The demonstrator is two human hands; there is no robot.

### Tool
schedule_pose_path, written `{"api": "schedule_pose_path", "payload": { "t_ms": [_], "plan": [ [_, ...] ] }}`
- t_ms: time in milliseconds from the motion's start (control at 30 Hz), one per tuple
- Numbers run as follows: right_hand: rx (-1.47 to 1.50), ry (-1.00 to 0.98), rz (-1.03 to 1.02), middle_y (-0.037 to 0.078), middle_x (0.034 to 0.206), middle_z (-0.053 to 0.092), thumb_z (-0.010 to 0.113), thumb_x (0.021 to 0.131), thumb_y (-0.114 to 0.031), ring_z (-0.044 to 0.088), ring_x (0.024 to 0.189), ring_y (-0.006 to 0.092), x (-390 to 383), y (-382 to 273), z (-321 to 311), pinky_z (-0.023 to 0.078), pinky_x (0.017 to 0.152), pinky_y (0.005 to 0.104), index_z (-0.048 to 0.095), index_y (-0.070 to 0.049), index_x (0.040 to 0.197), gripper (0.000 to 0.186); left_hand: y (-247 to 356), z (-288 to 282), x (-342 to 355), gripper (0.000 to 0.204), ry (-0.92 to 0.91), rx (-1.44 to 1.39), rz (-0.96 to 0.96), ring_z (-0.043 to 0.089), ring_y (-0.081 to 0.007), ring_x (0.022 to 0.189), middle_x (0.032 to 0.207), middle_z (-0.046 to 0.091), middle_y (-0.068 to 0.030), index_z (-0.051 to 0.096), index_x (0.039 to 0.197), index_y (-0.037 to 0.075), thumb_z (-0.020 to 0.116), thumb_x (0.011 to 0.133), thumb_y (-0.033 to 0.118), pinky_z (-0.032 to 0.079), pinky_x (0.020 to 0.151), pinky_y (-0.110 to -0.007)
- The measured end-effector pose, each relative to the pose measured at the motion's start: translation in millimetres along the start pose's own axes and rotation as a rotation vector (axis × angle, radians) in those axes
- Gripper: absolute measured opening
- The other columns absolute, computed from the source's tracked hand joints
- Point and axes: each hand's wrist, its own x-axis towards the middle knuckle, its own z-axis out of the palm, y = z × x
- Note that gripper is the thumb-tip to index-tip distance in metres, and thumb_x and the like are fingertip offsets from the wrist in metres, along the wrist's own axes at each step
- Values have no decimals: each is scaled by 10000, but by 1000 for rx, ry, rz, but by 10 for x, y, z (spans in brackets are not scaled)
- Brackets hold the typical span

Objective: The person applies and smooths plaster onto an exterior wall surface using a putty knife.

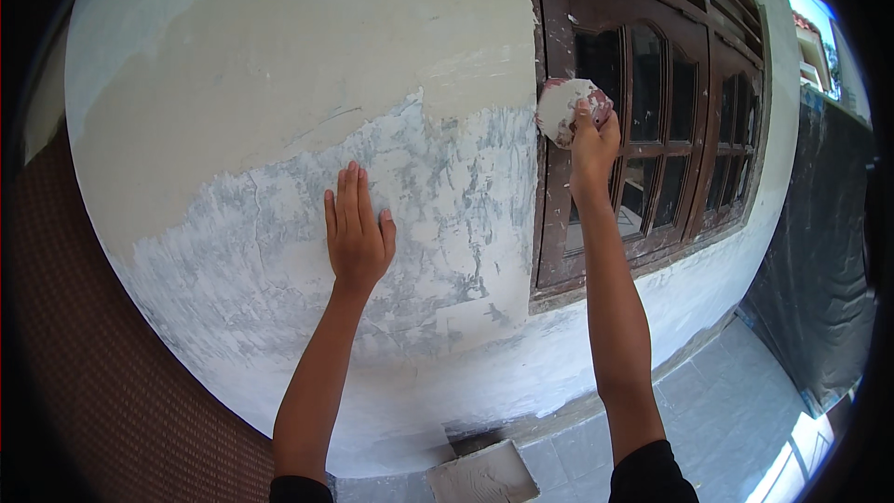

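My left hand (pixel 357 237) lies flat on, or just in front of, the wall (pixel 307 47), its fingers stretched upward. Behind it the wall's lower band is patchy white and grey, while a smoother beige coat covers the part above, with a ragged border between them. My right hand (pixel 594 144) is raised by the left edge of the brown wooden window (pixel 557 37). Between its thumb and fingers it grips a flat, roughly round reddish plate (pixel 560 110), smeared with pale putty. Whether the plate touches the frame I cannot tell.
Down at the wall's foot, a shallow tray (pixel 507 496) with pale putty sits on the grey tiled floor (pixel 708 391). A dark sheet (pixel 819 251) hangs at the right. To the left is a brown, woven-looking surface (pixel 121 354). The window has several glass panes.
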Motion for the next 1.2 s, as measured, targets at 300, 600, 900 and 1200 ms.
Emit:
{"api": "schedule_pose_path", "payload": {
  "t_ms": [300,600,900,1200],
  "plan": [
    [-466,-363,-398,231,942,617,657,942,-288,595,897,394,-489,-335,707,459,840,445,575,39,1055,355,-80,29,-61,561,-12,-18,8,362,-328,1444,1531,402,-196,390,1462,-68,472,958,165,262,1187,-506],
    [187,-43,-78,73,994,666,611,999,-170,633,878,112,117,-192,76,521,780,285,588,2,1088,195,-7,7,-20,562,-2,14,6,351,-338,1446,1532,390,-207,367,1470,-73,448,970,171,257,1186,-512],
    [-215,-83,-165,195,995,682,651,955,-208,689,899,253,75,-304,470,529,808,376,600,35,1095,285,-34,-20,-25,562,-4,2,13,358,-332,1446,1525,407,-207,388,1459,-78,466,960,167,263,1186,-504],
    [-52,-248,-286,182,956,660,659,955,-244,643,865,256,-176,-519,679,488,808,380,586,8,1066,284,-30,-3,-36,571,0,25,18,364,-333,1443,1529,401,-211,379,1465,-77,468,958,168,262,1186,-507]
  ]
}}
